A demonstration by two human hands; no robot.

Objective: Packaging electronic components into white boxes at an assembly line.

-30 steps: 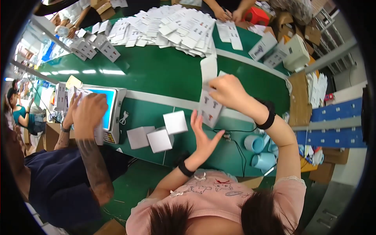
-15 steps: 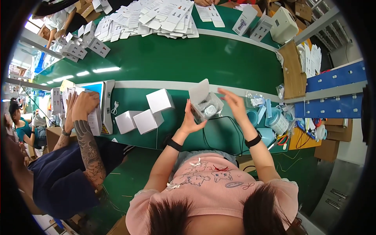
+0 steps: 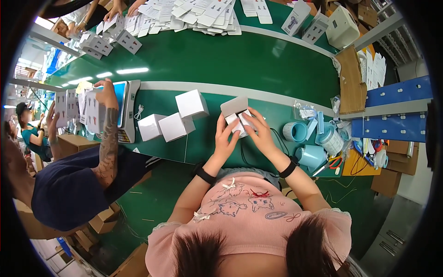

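Observation:
In front of me is a small white box (image 3: pixel 234 106) with its lid flap standing up on the far side. My left hand (image 3: pixel 225 141) grips its left side, the thumb reaching onto the top. My right hand (image 3: pixel 264 140) is on the right side, with its fingertips pressing the smaller top flaps inward. What lies inside is hidden by flaps and fingers. Left of my hands sit three closed white boxes: one farther back (image 3: pixel 192 104), one in the middle (image 3: pixel 177 127) and one at the left (image 3: pixel 150 127). A black cable (image 3: pixel 243 153) runs beneath my hands.
Light-blue cylinders (image 3: pixel 311 157) and red-handled scissors (image 3: pixel 336 162) lie at the right. A scale (image 3: pixel 132 111) stands left, where a co-worker's tattooed arm (image 3: pixel 108 145) handles printed boxes (image 3: pixel 93 111). Behind the green belt (image 3: pixel 207 57) is a pile of flat cartons (image 3: pixel 203 16).
My right hand has come in from the right onto the box, and its contents are now covered. The co-worker's hand has lifted off the scale area, holding printed boxes.

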